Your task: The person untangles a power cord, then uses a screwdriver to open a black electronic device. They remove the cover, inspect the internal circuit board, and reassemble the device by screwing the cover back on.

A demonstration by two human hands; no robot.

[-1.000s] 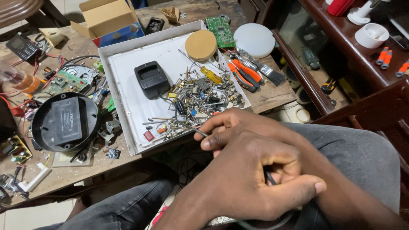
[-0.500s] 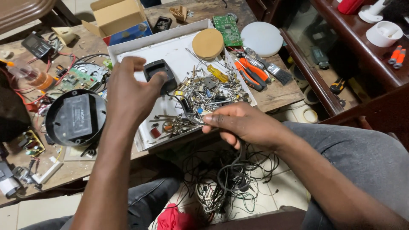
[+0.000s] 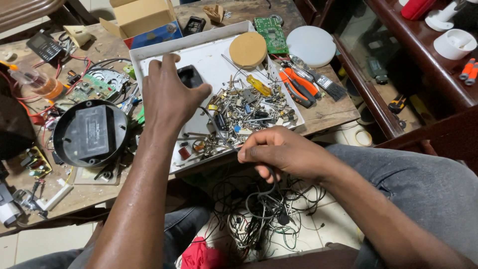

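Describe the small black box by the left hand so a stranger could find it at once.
Start at the white tray on the wooden table. The left hand reaches over its middle, where the black box lies. Unlike the metal scrap beside it, it is plain, dark and blocky.

A worn wooden table [image 3: 328, 112] carries a white tray [image 3: 209, 42], cardboard box [image 3: 144, 17], round black housing [image 3: 89, 133], green circuit board [image 3: 271, 35], white disc [image 3: 311, 46] and orange pliers [image 3: 296, 87]

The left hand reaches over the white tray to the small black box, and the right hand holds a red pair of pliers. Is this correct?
Not fully. In the head view the right hand pinches a thin dark wire; the orange-handled pliers lie untouched on the table. The left hand over the white tray at the black box is correct.
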